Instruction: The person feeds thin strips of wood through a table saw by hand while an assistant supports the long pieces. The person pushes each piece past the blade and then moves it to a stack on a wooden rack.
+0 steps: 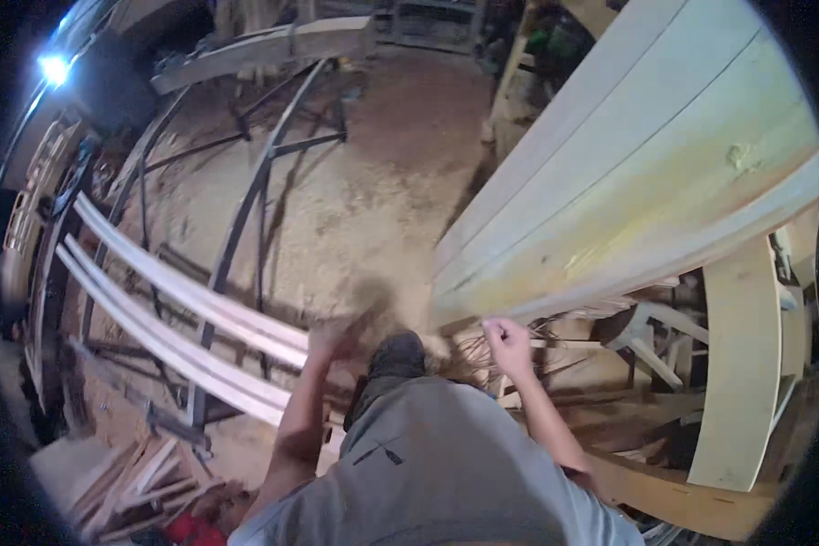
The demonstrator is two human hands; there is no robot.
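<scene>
My right hand [508, 344] is closed, its fingers curled in, just below the near lower end of a large pale wooden panel [601, 173]. Whatever it may hold is hidden. My left hand [335, 338] is smeared by motion, beside the near ends of long, narrow, pale strips of wood [191, 293]; its fingers cannot be made out. A dark blur lies just ahead of it. The panel has long seams and a yellowish stained stretch along its lower edge. Between my hands shows a dark shoe [398, 353].
Metal trestles [262, 182] stand at the left under the strips and a thick beam [273, 53]. Wood scraps [146, 482] lie at the lower left. Sawdust covers the floor [364, 200]. At the right stands a broad upright board [742, 364]. A bright lamp [55, 70] shines at the upper left.
</scene>
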